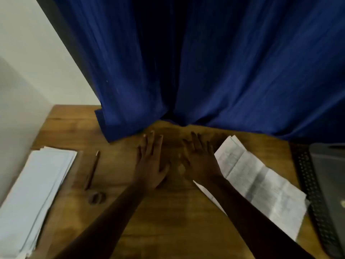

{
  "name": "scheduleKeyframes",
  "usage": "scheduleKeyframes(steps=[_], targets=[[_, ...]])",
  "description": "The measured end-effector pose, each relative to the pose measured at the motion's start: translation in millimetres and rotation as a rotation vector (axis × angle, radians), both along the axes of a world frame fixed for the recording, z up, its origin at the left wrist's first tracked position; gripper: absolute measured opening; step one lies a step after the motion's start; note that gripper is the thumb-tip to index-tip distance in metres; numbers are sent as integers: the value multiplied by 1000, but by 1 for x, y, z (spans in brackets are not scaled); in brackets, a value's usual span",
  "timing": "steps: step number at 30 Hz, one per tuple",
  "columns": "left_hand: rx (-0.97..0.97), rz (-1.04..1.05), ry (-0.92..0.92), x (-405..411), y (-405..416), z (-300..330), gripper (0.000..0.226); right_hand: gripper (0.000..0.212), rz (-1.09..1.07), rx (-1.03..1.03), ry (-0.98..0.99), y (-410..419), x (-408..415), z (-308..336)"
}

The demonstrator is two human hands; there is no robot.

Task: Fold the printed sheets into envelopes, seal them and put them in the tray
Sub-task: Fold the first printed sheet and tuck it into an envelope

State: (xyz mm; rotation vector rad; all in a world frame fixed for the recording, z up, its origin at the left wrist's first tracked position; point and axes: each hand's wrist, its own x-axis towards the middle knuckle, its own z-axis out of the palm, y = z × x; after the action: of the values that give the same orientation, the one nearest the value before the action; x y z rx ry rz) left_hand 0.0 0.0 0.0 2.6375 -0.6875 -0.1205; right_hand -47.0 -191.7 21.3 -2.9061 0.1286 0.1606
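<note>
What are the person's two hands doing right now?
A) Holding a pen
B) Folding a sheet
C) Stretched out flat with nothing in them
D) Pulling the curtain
C: the left hand and right hand have straight fingers over the brown wooden table, holding nothing.

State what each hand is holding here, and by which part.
Nothing is held. The left hand and right hand are both open, fingers straight, over the wooden table; neither grips the printed sheets.
</note>
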Motion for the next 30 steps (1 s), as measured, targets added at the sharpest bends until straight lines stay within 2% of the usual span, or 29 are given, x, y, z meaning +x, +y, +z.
scheduleKeyframes(steps=[4,8,12,16,20,23,28,30], targets=[[152,52,-119,-2,-10,-30,73,65,-50,12,-24,12,-2,-35],[75,27,-219,-6,-8,-46,61,67,-40,-32,-120,19,-14,-58],[75,11,-252,-6,-7,-50,60,73,-53,-6,-216,24,-16,-61],[66,-36,-276,-8,-2,-55,63,60,-30,-74,-243,23,-14,-67],[74,-72,-235,-11,0,-57,56,47,1,-244,-405,31,-25,-56],[89,-59,-210,-19,4,-48,54,42,31,-332,-547,39,-49,-39],[23,-31,-249,-76,14,-46,52,37,-47,-351,-616,38,-124,-40],[12,-40,-259,-99,20,-47,52,41,-87,-382,-627,30,-155,-44]])
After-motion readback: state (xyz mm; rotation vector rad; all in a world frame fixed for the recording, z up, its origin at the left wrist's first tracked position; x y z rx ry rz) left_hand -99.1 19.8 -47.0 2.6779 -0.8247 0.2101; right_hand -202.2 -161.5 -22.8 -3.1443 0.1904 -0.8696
